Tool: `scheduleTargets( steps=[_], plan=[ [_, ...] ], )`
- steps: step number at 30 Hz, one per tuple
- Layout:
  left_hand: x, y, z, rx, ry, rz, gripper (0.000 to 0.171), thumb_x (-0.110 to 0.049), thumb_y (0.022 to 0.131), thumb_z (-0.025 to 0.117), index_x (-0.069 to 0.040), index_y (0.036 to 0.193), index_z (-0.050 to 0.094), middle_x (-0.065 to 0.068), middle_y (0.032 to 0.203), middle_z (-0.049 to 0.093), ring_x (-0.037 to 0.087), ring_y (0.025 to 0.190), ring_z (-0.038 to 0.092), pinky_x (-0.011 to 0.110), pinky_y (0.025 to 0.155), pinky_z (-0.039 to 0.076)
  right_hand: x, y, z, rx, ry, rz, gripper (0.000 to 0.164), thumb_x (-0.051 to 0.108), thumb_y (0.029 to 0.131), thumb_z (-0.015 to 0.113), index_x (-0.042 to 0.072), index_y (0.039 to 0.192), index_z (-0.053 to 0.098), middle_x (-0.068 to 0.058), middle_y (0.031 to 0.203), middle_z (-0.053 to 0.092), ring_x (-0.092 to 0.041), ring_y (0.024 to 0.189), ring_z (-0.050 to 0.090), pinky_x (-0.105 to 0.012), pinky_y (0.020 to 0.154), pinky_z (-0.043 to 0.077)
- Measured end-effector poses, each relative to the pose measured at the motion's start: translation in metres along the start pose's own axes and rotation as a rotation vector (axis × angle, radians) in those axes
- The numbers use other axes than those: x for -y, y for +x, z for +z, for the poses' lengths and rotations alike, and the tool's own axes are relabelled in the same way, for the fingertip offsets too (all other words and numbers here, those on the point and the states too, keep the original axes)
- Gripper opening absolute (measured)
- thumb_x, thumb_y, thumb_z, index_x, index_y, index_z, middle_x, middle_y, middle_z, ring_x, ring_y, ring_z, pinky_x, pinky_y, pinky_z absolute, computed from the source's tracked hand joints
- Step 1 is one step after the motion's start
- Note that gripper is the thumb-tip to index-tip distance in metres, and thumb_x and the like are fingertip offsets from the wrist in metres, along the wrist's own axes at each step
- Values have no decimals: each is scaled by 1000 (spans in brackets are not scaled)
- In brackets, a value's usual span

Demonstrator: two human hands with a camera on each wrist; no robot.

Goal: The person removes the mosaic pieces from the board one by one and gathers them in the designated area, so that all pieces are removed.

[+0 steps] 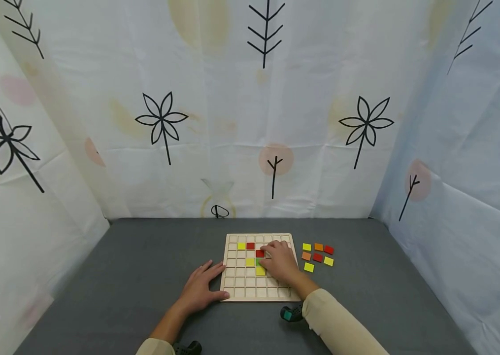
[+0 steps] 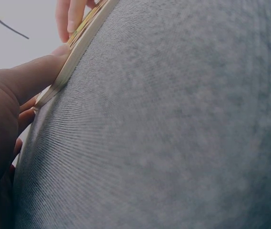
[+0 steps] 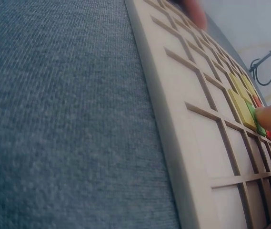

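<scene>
A light wooden grid board (image 1: pixel 237 291) lies on the grey table. Several coloured square tiles sit in its cells, among them a red tile (image 1: pixel 259 254), a green tile (image 1: pixel 258 262) and a yellow tile (image 1: pixel 260 271). My right hand (image 1: pixel 280 261) reaches over the board from the right. Its thumb (image 3: pixel 267 117) touches the green tile, and the index fingertip is by the red one. At the board's left side rests my left hand (image 1: pixel 201 290), fingers spread, its thumb (image 2: pixel 45 69) against the front left corner. The right hand's other fingertips are partly hidden.
Right of the board lies a loose group of tiles, including an orange tile (image 1: pixel 318 247), a red tile (image 1: pixel 328 250) and a yellow tile (image 1: pixel 309 267). Patterned white cloth (image 1: pixel 214 172) hangs behind the table (image 1: pixel 152 256) and at both sides.
</scene>
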State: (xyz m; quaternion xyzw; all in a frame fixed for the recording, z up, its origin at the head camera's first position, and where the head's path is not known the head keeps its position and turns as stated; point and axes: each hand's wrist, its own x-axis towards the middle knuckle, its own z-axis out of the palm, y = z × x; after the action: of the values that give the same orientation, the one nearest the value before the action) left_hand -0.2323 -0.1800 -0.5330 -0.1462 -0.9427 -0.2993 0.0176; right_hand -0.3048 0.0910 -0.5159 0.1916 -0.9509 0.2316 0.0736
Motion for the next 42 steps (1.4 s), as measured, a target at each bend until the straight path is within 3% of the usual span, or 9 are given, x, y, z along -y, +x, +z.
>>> scheduleTargets(
  steps=[24,42],
  plan=[
    [-3,-1,-1,1,-3,4,82,-56,75,77,-17,143,53,2,147,47,35,141,29,65,106,21,4,1,4,-34,21,55,34,35,88,72,18,117,69,-6,121,57,-28,108,46,-47,90,40],
    [-2,0,-1,-4,-2,9,82,-56,75,76,-17,142,53,2,147,47,35,141,28,63,108,21,7,1,5,-101,121,98,33,27,83,78,17,112,69,-3,112,63,-25,102,50,-47,88,41]
  ],
)
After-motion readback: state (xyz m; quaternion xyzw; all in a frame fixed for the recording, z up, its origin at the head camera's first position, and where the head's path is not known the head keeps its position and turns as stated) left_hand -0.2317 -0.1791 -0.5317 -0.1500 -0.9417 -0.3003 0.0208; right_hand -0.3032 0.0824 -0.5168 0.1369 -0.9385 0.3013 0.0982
